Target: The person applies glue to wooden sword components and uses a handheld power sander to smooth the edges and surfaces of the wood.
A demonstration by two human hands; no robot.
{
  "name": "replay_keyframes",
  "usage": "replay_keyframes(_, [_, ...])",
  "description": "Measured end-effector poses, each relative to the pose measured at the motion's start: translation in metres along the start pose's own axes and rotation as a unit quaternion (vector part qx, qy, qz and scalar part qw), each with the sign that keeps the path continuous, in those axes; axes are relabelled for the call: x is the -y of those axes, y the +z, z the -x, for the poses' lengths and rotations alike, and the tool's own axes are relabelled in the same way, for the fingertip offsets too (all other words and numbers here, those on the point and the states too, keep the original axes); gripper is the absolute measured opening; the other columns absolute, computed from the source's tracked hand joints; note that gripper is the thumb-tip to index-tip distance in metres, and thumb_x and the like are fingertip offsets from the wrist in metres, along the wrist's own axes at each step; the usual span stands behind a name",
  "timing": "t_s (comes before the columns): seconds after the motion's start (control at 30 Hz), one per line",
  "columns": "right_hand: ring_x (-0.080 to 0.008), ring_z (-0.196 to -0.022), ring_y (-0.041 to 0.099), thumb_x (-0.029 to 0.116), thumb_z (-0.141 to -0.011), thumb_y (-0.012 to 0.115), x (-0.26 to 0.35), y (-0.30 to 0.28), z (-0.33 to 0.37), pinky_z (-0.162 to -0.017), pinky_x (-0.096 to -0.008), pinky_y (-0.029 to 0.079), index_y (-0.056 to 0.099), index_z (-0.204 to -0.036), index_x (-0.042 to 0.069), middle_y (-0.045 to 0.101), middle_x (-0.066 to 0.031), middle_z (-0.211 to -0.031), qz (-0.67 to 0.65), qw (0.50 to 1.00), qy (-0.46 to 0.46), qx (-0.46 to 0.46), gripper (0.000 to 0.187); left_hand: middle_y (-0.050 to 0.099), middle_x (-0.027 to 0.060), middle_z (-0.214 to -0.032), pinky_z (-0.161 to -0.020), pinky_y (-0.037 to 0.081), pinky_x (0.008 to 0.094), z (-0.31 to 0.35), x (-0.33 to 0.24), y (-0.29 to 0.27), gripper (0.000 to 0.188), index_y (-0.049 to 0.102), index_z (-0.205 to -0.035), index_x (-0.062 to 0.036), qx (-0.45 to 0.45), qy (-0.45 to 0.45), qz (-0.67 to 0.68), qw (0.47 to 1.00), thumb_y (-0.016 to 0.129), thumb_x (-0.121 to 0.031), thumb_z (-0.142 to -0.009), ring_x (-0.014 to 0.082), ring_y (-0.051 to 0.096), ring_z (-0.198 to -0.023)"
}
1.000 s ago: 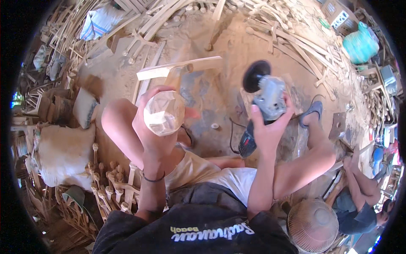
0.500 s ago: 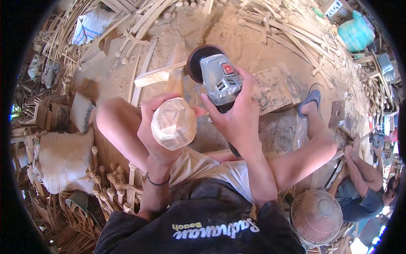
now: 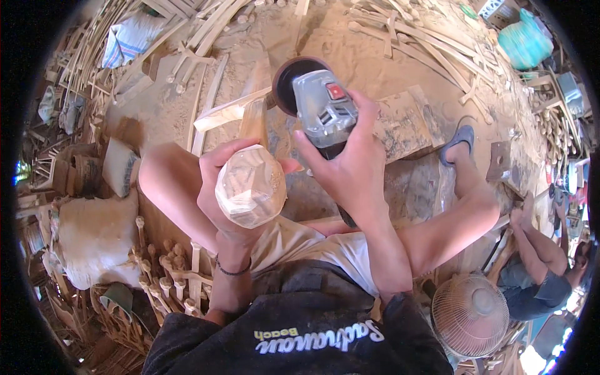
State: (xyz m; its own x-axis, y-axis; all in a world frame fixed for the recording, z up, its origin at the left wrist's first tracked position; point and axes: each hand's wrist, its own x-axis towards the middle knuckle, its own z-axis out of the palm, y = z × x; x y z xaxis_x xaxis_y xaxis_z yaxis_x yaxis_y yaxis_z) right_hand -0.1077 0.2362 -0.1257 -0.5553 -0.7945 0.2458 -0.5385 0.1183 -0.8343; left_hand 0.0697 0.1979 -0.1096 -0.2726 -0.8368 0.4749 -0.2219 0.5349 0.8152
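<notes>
A pale wooden piece with a rounded, faceted end (image 3: 250, 187) is gripped in my left hand (image 3: 209, 190), fingers wrapped around it. Its narrower shaft (image 3: 255, 122) points away from me, toward the far side. My right hand (image 3: 356, 172) is closed around an angle grinder (image 3: 324, 109) with a grey body and a red switch. The grinder's dark round disc (image 3: 285, 87) is at the shaft's far end, close to a pale wooden strip (image 3: 228, 112). Whether the disc touches the wood cannot be made out.
Carved wooden sticks (image 3: 165, 278) are heaped to my left, beside a dusty sack (image 3: 97, 240). A flat block (image 3: 403, 125) lies beyond my right hand. At lower right stand a round fan (image 3: 470, 315) and another seated person (image 3: 537, 275). More sticks (image 3: 431, 53) cover the dusty ground.
The wooden piece and my left hand have shifted slightly left, and its faceted end has turned a little. The grinder has moved a little left and farther away.
</notes>
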Motion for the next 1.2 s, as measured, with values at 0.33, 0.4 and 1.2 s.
replay_keyframes(0.33, [-0.0479, -0.091, 0.075, 0.039, -0.086, 0.084, -0.001, -0.008, 0.000, -0.078, -0.0543, 0.059, 0.038, -0.152, 0.007, 0.075, -0.0276, -0.106, 0.022, 0.999, 0.014, -0.019, 0.086, 0.065, 0.0126, -0.125, -0.081, 0.060, 0.0293, -0.001, 0.002, 0.002, 0.049, 0.059, -0.129, 0.0028, -0.014, 0.035, -0.044, 0.998, 0.083, 0.003, -0.086, 0.0202, 0.073, -0.097])
replay_keyframes(0.4, [-0.0490, -0.086, 0.075, 0.042, -0.087, 0.081, -0.001, -0.006, 0.001, -0.075, -0.0560, 0.059, 0.037, -0.154, 0.007, 0.076, -0.0284, -0.102, 0.007, 1.000, -0.002, -0.007, 0.088, 0.066, 0.0140, -0.125, -0.081, 0.061, 0.0309, -0.004, -0.003, 0.001, 0.051, 0.056, -0.130, 0.0044, -0.003, 0.038, -0.035, 0.999, 0.083, 0.003, -0.087, 0.0220, 0.076, -0.094])
replay_keyframes(1.2, [-0.0465, -0.086, 0.075, 0.040, -0.085, 0.083, -0.007, -0.011, 0.004, -0.073, -0.0546, 0.060, 0.038, -0.152, 0.008, 0.076, -0.0259, -0.104, 0.058, 0.998, -0.005, -0.034, 0.087, 0.070, 0.0149, -0.113, -0.094, 0.054, 0.0424, -0.013, -0.008, 0.010, 0.038, 0.070, -0.113, 0.0013, -0.128, 0.056, -0.006, 0.990, 0.091, -0.011, -0.084, 0.0299, 0.068, -0.104])
